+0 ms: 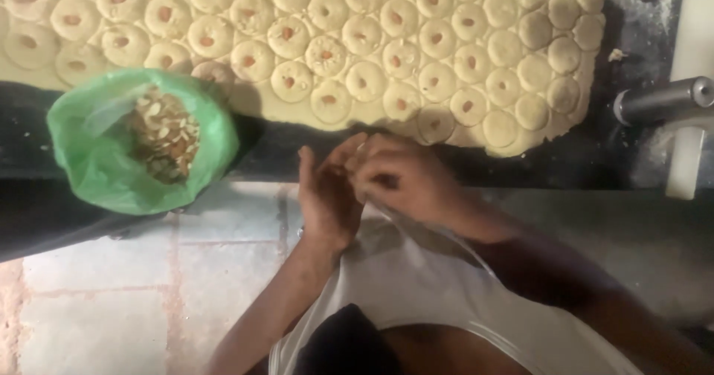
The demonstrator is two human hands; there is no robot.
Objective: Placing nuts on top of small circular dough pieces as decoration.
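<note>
Here the right hand (405,178) pinches into the open left palm (327,196).

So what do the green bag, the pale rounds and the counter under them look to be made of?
Green bag: thin plastic film, crinkled and slightly see-through, rim rolled down. Pale rounds: soft raw dough, matt, cut into discs, most dented at the centre with a nut piece. Counter: dark and smooth, probably stone, dusted with flour at the right.
</note>
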